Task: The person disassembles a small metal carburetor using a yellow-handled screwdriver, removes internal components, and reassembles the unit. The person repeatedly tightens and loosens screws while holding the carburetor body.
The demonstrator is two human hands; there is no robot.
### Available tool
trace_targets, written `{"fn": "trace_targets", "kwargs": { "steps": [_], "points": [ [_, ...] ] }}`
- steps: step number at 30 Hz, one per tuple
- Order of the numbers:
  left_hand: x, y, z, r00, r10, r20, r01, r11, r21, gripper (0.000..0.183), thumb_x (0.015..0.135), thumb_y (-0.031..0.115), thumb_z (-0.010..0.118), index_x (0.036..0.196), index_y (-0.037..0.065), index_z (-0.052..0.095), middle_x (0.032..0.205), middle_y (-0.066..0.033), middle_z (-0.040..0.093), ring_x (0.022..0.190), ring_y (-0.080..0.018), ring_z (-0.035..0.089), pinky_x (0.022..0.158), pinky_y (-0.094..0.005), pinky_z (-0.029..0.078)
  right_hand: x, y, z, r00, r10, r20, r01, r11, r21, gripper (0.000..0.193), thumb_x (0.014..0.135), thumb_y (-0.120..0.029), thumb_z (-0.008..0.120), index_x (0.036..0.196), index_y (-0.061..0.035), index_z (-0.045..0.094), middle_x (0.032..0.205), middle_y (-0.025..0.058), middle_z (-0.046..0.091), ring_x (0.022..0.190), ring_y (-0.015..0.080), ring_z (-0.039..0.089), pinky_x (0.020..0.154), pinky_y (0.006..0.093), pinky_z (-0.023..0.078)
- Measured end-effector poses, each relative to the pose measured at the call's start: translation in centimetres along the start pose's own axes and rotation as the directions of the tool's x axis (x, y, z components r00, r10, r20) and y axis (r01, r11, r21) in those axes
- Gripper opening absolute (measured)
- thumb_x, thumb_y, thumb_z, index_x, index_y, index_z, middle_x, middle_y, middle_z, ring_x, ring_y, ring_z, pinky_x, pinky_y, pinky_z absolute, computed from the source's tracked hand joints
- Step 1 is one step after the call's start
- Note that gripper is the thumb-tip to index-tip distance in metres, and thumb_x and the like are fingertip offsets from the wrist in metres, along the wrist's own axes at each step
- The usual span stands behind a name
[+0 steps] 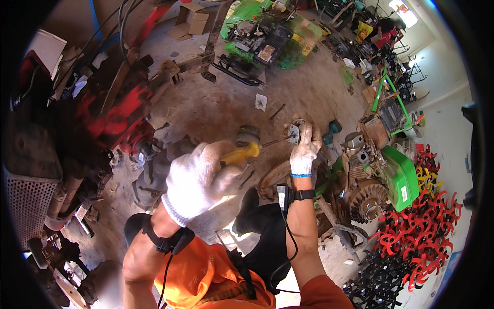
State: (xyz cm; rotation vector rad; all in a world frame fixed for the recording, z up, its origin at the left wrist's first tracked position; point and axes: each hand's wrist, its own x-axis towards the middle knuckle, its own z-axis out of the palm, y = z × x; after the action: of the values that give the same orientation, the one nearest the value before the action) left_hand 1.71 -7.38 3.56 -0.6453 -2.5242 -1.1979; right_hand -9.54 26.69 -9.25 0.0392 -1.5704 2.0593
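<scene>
My left hand (198, 177), in a white knit glove, is closed round the yellow handle of a screwdriver (246, 153). The shaft points right and its tip meets a small silvery metal part (294, 134) with a flange-like face. That part is gripped in the fingers of my right hand (306, 148), also gloved, held up above the floor. Its far side is hidden by my fingers. Beyond the screwdriver handle, a round dark metal piece (248, 135) lies on the floor. A teal power tool (333, 131) rests to the right of my right hand.
An engine with a finned flywheel (366, 201) and a green cover (401, 177) stands at right. Red curved blades (411, 232) and black ones (375, 280) are piled near the wall. A green machine (267, 44) stands ahead; red machinery (116, 116) is at left. Another person (386, 33) is far right.
</scene>
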Motion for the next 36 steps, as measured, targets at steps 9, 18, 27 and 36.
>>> {"fn": "trace_targets", "kwargs": {
  "steps": [9,18,27,36],
  "points": [
    [0.9,-0.3,1.1,0.934,0.277,-0.225,-0.298,0.952,-0.064,0.052,0.083,0.009,0.09,0.129,0.007,0.067,0.119,-0.018,0.069,0.091,-0.0389,0.076,0.07,-0.0451,0.063,-0.1,-0.5,0.7,0.997,0.011,-0.073,-0.003,0.995,0.101,0.016,0.109,-0.011,0.073,0.12,0.0014,0.074,0.109,0.0113,0.079,0.092,0.0232,0.078,0.083,0.0394,0.067],
    [-0.3,-0.9,1.6,0.987,0.039,-0.155,-0.043,0.999,-0.019,0.049,0.096,0.029,0.084,0.133,0.006,0.063,0.114,-0.0198,0.069,0.086,-0.0409,0.076,0.069,-0.0488,0.063,-0.1,-0.3,0.7,0.997,-0.038,-0.067,0.031,0.994,-0.107,0.025,0.114,-0.022,0.067,0.122,0.0004,0.074,0.113,0.0121,0.079,0.093,0.0233,0.076,0.085,0.0406,0.065],
    [0.1,-0.7,1.3,0.992,0.094,-0.083,-0.093,0.996,0.019,0.044,0.098,0.024,0.081,0.133,0.006,0.062,0.114,-0.0184,0.07,0.085,-0.0419,0.076,0.07,-0.0471,0.062,0.0,-0.5,0.3,0.995,-0.098,-0.026,0.092,0.983,-0.16,0.027,0.113,-0.026,0.07,0.114,0.001,0.073,0.104,0.0098,0.079,0.087,0.0206,0.075,0.081,0.0378,0.064],
    [-0.3,-0.1,1.4,0.996,0.024,-0.082,-0.035,0.99,-0.136,0.051,0.09,0.008,0.084,0.134,-0.001,0.061,0.128,-0.0243,0.064,0.104,-0.0457,0.073,0.084,-0.0457,0.063,-0.1,-1.0,0.1,0.995,-0.062,-0.074,0.054,0.994,-0.098,0.028,0.112,-0.028,0.071,0.114,0.0006,0.072,0.102,0.0115,0.079,0.086,0.0206,0.075,0.08,0.0377,0.063]
  ]
}}
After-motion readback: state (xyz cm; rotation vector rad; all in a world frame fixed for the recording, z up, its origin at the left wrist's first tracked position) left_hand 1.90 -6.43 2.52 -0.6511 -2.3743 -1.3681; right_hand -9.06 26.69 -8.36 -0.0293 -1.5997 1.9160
